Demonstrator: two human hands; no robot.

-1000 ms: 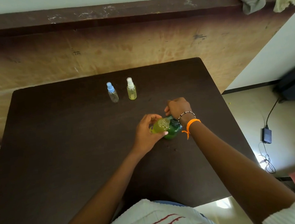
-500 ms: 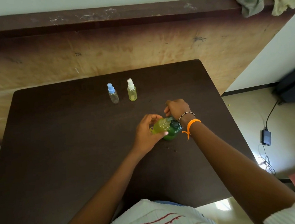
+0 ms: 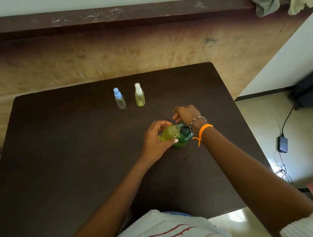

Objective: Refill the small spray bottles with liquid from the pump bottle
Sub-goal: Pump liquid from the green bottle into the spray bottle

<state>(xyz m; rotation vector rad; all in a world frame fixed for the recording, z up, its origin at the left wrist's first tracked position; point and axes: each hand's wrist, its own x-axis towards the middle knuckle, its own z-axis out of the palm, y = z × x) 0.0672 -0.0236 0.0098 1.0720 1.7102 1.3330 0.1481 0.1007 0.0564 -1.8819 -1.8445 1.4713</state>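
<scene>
Uncapped bottle held at pump spout.
Left hand (image 3: 154, 139) fingers curl round small yellow-green plastic spray bottle (image 3: 169, 133); right hand (image 3: 186, 114) fingers close over dark green round pump bottle (image 3: 183, 138) head, just beside.

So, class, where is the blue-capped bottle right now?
The blue-capped bottle stands upright at the table's far side, just left of the white-capped bottle.
</scene>
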